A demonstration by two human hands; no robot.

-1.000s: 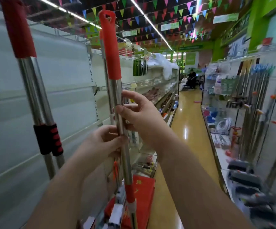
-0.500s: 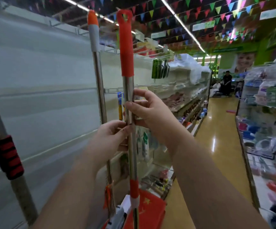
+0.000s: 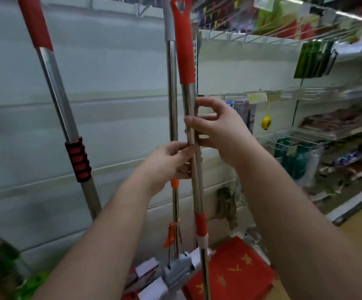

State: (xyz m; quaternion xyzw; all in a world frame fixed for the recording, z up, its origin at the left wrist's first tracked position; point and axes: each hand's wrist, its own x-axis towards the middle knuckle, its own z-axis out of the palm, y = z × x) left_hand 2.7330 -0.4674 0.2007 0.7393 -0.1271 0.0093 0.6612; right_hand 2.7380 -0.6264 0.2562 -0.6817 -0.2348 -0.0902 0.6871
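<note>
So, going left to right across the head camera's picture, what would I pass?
Pole with black-and-red grip → grey-topped pole → red-handled pole → right hand → yellow hanging item → green hanging packs.

Left forearm rises from 7 o'clock, right from 5; the left hand (image 3: 167,163) grips the mop pole (image 3: 188,98), the right hand (image 3: 221,131) pinches it just above.

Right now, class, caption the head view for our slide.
Left hand and right hand grip an upright red-handled steel pole beside a grey-capped pole.
</note>
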